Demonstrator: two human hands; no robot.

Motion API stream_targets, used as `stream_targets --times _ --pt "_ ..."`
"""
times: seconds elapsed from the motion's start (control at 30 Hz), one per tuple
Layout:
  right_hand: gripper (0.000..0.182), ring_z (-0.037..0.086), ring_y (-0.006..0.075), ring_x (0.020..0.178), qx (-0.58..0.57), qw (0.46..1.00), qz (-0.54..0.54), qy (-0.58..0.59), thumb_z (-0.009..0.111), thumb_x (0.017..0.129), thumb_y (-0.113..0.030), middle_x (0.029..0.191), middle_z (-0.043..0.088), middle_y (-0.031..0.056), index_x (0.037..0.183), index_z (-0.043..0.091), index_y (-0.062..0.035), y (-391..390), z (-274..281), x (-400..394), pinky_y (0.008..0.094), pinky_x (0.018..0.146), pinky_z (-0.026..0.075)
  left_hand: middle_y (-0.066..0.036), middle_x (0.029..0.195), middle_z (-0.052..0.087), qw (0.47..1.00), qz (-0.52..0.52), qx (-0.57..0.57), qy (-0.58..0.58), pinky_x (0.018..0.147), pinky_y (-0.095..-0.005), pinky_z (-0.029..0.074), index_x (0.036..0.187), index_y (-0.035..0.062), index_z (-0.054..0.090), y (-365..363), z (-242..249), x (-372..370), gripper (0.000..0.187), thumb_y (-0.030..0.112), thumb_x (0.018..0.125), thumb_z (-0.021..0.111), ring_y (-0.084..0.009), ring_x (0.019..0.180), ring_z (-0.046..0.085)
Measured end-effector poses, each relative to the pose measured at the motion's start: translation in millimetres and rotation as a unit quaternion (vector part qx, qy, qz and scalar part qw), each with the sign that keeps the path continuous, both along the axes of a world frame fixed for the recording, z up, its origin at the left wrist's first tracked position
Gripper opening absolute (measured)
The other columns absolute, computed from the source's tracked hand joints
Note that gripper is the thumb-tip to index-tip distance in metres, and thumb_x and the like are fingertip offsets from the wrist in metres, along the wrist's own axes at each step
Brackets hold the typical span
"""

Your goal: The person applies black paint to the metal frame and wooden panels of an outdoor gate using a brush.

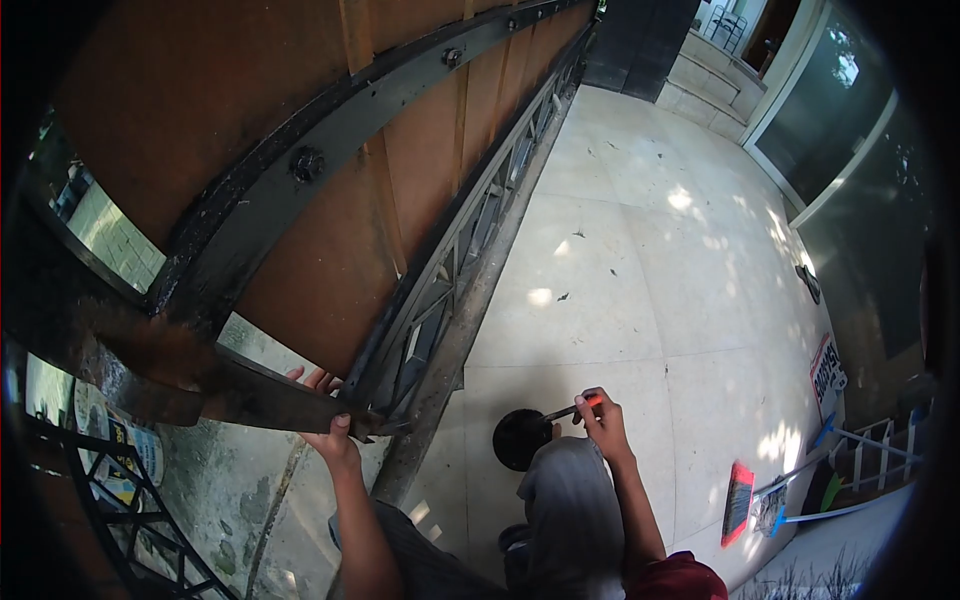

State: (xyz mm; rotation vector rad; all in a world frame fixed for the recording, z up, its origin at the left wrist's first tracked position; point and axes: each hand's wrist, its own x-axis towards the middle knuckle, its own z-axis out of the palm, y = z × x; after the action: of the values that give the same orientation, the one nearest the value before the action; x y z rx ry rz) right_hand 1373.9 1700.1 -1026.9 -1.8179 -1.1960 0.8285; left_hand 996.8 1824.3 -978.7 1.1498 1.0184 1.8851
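Observation:
My left hand [332, 432] is closed around the end of a dark, partly rusty metal gate bar [270, 396], thumb on the near side and fingers behind. In my right hand [603, 425] is a thin paintbrush [562, 412] with an orange handle end, pinched near that end. Its tip points down to the left, at the rim of a round black paint container [517, 440]; the bristles are hard to make out. The container is beside my bent knee, which covers part of it.
A large gate with brown panels [330, 265] and black metal framing rises on the left. Pale floor tiles [600, 290] lie to the right. A red-edged brush head [738, 503], a blue-and-white folding frame [860, 450] and a lettered sign [828, 375] stand by glass doors. A labelled bucket [135, 450] is at left.

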Motion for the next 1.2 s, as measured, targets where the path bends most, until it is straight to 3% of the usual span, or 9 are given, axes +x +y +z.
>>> stream_targets --times 0.3,0.43,0.63,0.8,0.87,0.93,1.03,1.13,1.2 --pt "0.017 0.068 0.0135 0.069 0.035 0.998 -0.022 0.053 0.070 0.091 -0.013 0.079 0.068 0.0085 0.094 0.061 0.0010 -1 -20 5 0.0269 0.061 0.053 -0.012 0.109 0.053 0.999 0.041 0.015 0.006 0.094 -0.0387 0.044 0.113 -0.0032 0.054 5 -13 1 0.074 0.054 0.072 0.077 -0.0235 0.103 0.055" --pt "0.014 0.067 0.0125 0.071 0.033 0.998 -0.020 0.056 0.070 0.089 -0.009 0.079 0.068 0.0075 0.095 0.061 0.0007 -2 -22 5 0.0259 0.063 0.053 -0.012 0.110 0.053 1.000 0.031 0.005 0.003 0.094 -0.0389 0.045 0.114 -0.0032 0.054 4 -13 0 0.072 0.052 0.073 0.076 -0.0237 0.103 0.055" --pt "0.013 0.063 0.0114 0.066 0.026 0.986 -0.015 0.162 0.064 0.092 -0.009 0.077 0.066 0.0048 0.101 0.064 0.0009 -7 -31 10 0.0242 0.062 0.049 -0.014 0.113 0.055 1.000 0.025 0.016 0.009 0.089 -0.0359 0.049 0.115 -0.0036 0.055 3 -12 -1 0.060 0.041 0.079 0.073 -0.0230 0.101 0.057" --pt "0.027 0.061 0.0123 0.063 0.063 0.979 -0.043 0.190 0.051 0.102 -0.019 0.073 0.065 0.0073 0.099 0.062 0.0055 -10 -28 4 0.0253 0.057 0.046 -0.014 0.112 0.057 0.999 0.027 0.010 0.039 0.087 -0.0365 0.048 0.114 -0.0030 0.055 2 -3 -2 0.055 0.039 0.082 0.070 -0.0228 0.102 0.057" --pt "0.029 0.061 0.0125 0.062 0.053 0.979 -0.052 0.189 0.050 0.104 -0.021 0.072 0.064 0.0083 0.099 0.061 0.0052 -11 -17 -4 0.0256 0.056 0.046 -0.016 0.111 0.060 1.000 0.021 -0.011 0.008 0.086 -0.0340 0.045 0.110 -0.0037 0.057 2 2 0 0.059 0.038 0.072 0.076 -0.0224 0.098 0.059" --pt "0.031 0.060 0.0127 0.061 0.047 0.978 -0.066 0.192 0.048 0.105 -0.023 0.072 0.064 0.0093 0.098 0.060 0.0050 -11 -16 -10 0.0259 0.056 0.046 -0.015 0.109 0.059 1.000 0.027 -0.006 0.007 0.085 -0.0340 0.045 0.108 -0.0037 0.057 5 -2 -2 0.060 0.039 0.072 0.077 -0.0228 0.098 0.059" --pt "0.034 0.058 0.0127 0.057 0.054 0.975 -0.096 0.190 0.045 0.106 -0.026 0.069 0.062 0.0083 0.099 0.058 0.0039 -15 -24 -16 0.0260 0.054 0.046 -0.015 0.113 0.055 0.998 0.006 0.028 0.058 0.086 -0.0364 0.047 0.113 -0.0040 0.054 7 -9 -7 0.071 0.055 0.077 0.071 -0.0233 0.102 0.057" --pt "0.024 0.056 0.0115 0.054 0.069 0.966 -0.129 0.212 0.051 0.103 -0.020 0.066 0.059 0.0058 0.095 0.057 0.0019 -21 -38 -18 0.0245 0.052 0.044 -0.016 0.113 0.054 0.997 -0.016 0.052 0.059 0.085 -0.0361 0.047 0.113 -0.0045 0.054 9 -10 -10 0.075 0.060 0.077 0.069 -0.0235 0.102 0.056" --pt "0.014 0.054 0.0098 0.053 0.071 0.976 -0.134 0.157 0.058 0.098 -0.011 0.064 0.058 0.0040 0.090 0.055 -0.0008 -27 -45 -16 0.0232 0.049 0.041 -0.016 0.112 0.054 0.997 -0.025 0.034 0.064 0.085 -0.0366 0.047 0.114 -0.0050 0.052 10 -11 -10 0.078 0.062 0.077 0.067 -0.0238 0.101 0.057"
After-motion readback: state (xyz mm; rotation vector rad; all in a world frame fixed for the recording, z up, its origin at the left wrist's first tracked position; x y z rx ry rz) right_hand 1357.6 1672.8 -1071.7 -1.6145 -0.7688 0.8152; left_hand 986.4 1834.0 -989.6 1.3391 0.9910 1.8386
